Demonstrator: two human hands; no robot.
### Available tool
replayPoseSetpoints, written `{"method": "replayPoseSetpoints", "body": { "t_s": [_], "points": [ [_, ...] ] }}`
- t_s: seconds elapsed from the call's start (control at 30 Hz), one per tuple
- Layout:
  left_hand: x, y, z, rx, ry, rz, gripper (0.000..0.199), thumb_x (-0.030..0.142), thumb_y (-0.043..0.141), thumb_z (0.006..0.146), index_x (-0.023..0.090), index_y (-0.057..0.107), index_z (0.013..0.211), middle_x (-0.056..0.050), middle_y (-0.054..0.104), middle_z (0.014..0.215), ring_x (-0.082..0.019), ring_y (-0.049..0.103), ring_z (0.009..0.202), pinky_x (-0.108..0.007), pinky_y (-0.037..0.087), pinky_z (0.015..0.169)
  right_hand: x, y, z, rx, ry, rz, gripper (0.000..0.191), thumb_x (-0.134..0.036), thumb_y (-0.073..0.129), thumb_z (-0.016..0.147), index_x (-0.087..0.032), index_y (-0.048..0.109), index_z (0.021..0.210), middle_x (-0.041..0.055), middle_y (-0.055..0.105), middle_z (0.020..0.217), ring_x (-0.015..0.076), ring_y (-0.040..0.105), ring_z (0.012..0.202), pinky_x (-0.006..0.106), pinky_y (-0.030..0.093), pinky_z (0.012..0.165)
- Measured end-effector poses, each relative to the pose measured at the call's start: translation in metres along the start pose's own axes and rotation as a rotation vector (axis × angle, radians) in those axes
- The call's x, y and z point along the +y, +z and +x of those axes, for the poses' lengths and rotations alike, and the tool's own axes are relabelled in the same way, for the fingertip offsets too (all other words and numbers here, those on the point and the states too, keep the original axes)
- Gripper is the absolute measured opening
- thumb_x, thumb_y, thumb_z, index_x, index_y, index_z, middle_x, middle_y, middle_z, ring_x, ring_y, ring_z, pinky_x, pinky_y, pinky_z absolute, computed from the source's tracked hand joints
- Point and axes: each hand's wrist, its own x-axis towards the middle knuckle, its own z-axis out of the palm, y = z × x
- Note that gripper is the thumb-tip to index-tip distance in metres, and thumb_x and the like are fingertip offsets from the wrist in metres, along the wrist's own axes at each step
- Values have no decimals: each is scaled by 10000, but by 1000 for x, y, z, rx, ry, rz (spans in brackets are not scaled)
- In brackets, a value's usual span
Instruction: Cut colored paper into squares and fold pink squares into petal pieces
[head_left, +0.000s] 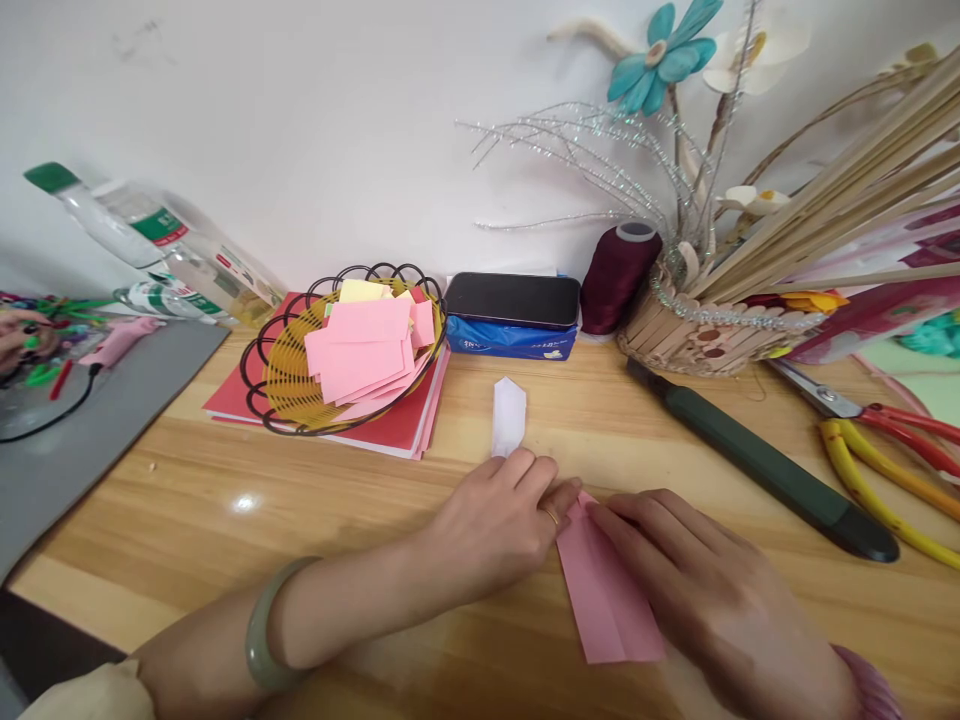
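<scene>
The pink sheet point(611, 610) lies right of the basket point(287, 368) and nearer the person, its far end pinched between the fingertips of the left hand point(499, 520) and the right hand point(697, 570), close together. A lengthwise crease shows, so folding looks early: the far corners seem in work, while the near end is flat and square. The white piece point(509, 412), right of the basket, has a pointed end, apparently folded already; the slips point(367, 350) inside the basket look unfolded.

The sheet point(600, 595) lies left of the scissors point(827, 396).
</scene>
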Motion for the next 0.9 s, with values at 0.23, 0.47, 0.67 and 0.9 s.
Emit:
{"method": "replayPoseSetpoints", "body": {
  "t_s": [0.23,0.47,0.67,0.9],
  "points": [
    [-1,-1,0,-23,-40,-46,248,284,381,946,126,570,976,-49,542,848,-174,499,774,-291,446,627,-2,0,1,0,14,14,301,-155,278,927,-110,541,1066,108,582,915,192,525,820,336,478,672],
    [-5,-2,-9,184,123,-96,145,161,456,905,129,594,934,-29,616,881,-131,543,767,-246,457,648,0,-2,2,26,24,-77,332,-197,264,927,-81,523,1099,127,581,943,213,519,850,355,475,697],
    [-11,-6,-7,175,146,-188,193,144,425,919,150,617,909,-9,656,863,-111,556,753,-216,482,658,-2,-8,5,-3,69,-57,276,-195,301,917,-147,573,911,79,578,809,170,516,688,308,447,572],
    [-16,-4,1,3,148,-293,274,160,331,957,150,563,1103,-25,593,1164,-146,502,982,-253,492,828,-5,-12,13,-85,-19,-90,317,-177,293,916,-128,602,967,106,637,923,206,580,844,362,505,678]
  ]
}}
